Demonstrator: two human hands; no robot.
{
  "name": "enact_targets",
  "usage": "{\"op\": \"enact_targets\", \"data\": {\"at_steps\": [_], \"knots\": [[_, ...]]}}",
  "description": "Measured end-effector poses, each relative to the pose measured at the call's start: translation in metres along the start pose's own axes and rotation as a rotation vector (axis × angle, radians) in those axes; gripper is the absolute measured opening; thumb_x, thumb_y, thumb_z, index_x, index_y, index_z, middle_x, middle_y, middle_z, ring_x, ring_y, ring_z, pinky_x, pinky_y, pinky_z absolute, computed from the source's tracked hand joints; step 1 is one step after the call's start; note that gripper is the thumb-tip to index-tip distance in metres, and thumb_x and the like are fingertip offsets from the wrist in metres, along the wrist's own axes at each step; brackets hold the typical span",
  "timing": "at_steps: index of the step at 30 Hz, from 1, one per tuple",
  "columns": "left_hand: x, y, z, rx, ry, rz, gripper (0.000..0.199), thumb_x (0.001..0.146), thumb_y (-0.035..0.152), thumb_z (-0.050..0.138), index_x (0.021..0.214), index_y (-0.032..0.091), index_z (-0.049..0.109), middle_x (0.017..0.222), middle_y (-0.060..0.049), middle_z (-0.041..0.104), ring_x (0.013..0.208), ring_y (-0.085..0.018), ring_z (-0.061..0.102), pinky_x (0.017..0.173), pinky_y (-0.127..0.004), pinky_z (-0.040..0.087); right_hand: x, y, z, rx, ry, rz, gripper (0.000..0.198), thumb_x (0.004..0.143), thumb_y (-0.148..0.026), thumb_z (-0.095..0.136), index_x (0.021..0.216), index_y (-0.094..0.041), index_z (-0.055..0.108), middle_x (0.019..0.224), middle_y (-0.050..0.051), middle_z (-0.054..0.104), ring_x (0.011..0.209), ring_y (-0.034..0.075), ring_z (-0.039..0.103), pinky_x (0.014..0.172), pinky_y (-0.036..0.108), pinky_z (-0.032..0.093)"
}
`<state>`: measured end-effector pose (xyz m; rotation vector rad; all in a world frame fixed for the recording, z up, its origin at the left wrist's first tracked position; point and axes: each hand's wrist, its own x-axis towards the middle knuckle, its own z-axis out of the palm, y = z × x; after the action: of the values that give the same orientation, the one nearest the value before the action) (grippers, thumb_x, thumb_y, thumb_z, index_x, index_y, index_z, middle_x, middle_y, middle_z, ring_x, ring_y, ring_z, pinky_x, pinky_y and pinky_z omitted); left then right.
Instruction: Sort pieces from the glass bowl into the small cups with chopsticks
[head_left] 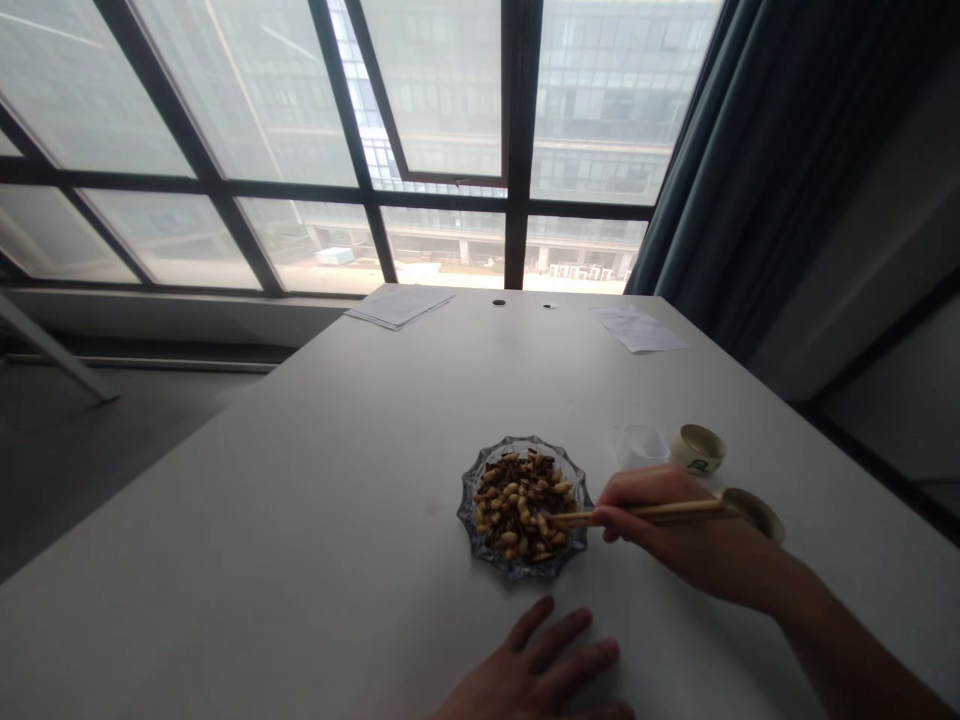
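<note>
My right hand (660, 515) is closed around a pair of wooden chopsticks (690, 510). Their tips reach into a scalloped glass bowl (466, 500) heaped with peanuts in the shell (517, 495) and dark seeds (536, 463). Whether a peanut is caught between the tips I cannot tell. In front of the bowl, my left hand (544, 665) rests near the table with its fingers spread, holding nothing. Beyond my right hand are a clear plastic container (642, 445) and a small beige cup (699, 450) with a dark character. A second cup (756, 512) is partly hidden behind my right hand and the chopsticks.
The white table (315, 480) runs toward a wide window (442, 90). Papers lie at its far left (401, 305) and another sheet (640, 328) at its far right. Two small holes pierce the far edge. A dark blue curtain (750, 150) hangs on the right.
</note>
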<state>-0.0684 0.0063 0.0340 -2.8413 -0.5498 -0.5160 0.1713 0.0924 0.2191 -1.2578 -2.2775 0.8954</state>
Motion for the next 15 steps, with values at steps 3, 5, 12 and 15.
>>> {"op": "enact_targets", "data": {"at_steps": [3,5,12,15], "knots": [[0.001,0.001,0.000,-0.010,-0.004,0.004,0.053,0.105,0.042,0.060,0.156,0.040,0.045,0.164,0.001,0.044,0.145,-0.029,0.046,0.122,-0.048,0.036,-0.001,-0.001,-0.002,-0.019,0.059,0.016,0.040,0.104,-0.048,0.056,0.078,-0.023,0.075,0.077,0.001,0.076,0.073,0.019,0.069,0.069,0.029,0.047],[0.001,0.001,0.000,-0.015,-0.013,0.004,0.051,0.106,0.042,0.059,0.156,0.040,0.046,0.163,0.001,0.044,0.145,-0.029,0.046,0.121,-0.048,0.037,0.000,-0.001,-0.004,-0.042,0.131,0.024,0.041,0.104,-0.047,0.055,0.077,-0.022,0.075,0.076,0.002,0.076,0.072,0.019,0.069,0.067,0.029,0.046],[0.003,-0.002,-0.009,-0.046,-0.051,0.007,0.047,0.107,0.039,0.057,0.153,0.038,0.049,0.164,0.000,0.043,0.145,-0.030,0.047,0.121,-0.048,0.037,0.000,0.000,0.002,-0.051,0.072,0.003,0.039,0.104,-0.047,0.056,0.083,-0.022,0.078,0.077,0.002,0.077,0.072,0.018,0.069,0.066,0.028,0.048],[0.003,-0.002,-0.011,-0.050,-0.051,0.012,0.048,0.107,0.039,0.057,0.154,0.038,0.049,0.163,0.000,0.044,0.145,-0.030,0.047,0.122,-0.048,0.036,-0.003,-0.002,-0.002,-0.047,0.077,0.018,0.040,0.103,-0.047,0.056,0.078,-0.023,0.076,0.076,0.002,0.077,0.072,0.019,0.070,0.064,0.028,0.047]]}}
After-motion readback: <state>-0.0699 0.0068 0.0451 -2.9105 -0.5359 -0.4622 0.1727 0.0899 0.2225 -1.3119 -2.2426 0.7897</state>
